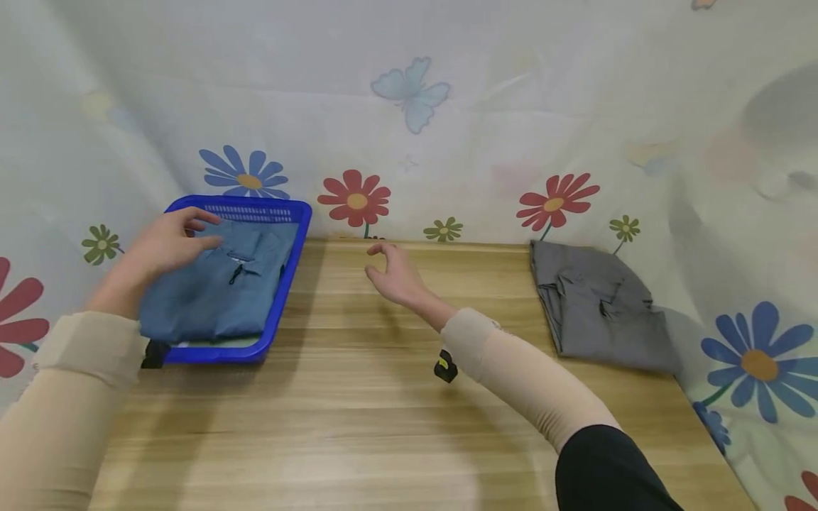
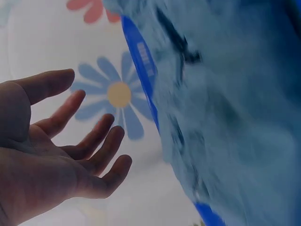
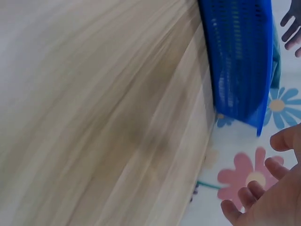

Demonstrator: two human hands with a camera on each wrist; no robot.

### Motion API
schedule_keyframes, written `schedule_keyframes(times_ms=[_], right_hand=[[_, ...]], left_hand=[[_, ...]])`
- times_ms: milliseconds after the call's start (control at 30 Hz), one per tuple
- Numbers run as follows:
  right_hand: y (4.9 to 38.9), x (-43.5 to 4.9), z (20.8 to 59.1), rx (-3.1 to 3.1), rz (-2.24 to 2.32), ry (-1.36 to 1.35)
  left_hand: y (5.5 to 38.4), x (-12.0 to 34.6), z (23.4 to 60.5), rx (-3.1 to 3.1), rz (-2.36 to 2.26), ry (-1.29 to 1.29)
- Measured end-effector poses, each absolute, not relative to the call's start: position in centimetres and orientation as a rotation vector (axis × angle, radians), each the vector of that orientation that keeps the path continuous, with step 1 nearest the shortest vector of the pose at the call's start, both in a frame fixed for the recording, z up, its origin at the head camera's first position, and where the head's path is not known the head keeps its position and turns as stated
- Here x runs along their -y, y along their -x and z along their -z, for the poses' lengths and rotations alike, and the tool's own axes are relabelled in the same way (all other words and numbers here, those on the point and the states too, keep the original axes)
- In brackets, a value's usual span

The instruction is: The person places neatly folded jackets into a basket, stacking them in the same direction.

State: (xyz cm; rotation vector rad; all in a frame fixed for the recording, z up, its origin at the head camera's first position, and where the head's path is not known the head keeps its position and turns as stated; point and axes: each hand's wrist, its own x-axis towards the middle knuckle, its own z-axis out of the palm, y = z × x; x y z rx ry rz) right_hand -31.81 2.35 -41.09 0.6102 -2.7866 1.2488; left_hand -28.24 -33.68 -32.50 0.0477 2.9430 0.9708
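Observation:
A folded blue garment (image 1: 211, 298) with a small black zip pull lies in a blue plastic basket (image 1: 290, 284) at the left of the table. My left hand (image 1: 169, 241) hovers over the garment's left side, thumb and fingers spread apart and holding nothing; the left wrist view shows the same loose hand (image 2: 70, 141) beside the blue cloth (image 2: 235, 122). Over the middle of the table, right of the basket, hangs my right hand (image 1: 399, 275), fingers loosely bent around nothing. In the right wrist view its fingers (image 3: 277, 141) appear near the basket's perforated wall (image 3: 240, 70).
A folded grey garment (image 1: 601, 305) lies at the table's right side, near the back. The wooden table (image 1: 358, 419) meets a white flowered cloth (image 1: 486, 142) along its back edge and sides. A black strap piece (image 1: 445, 367) shows beneath my right wrist.

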Motion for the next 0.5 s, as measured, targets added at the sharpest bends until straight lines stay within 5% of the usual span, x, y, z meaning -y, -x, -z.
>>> schedule_keyframes(times_ms=[500], right_hand=[[29.9, -14.6, 41.6, 2.841, -0.877, -0.429]], left_hand=[[24.2, 22.0, 32.3, -2.927, -0.942, -0.558]])
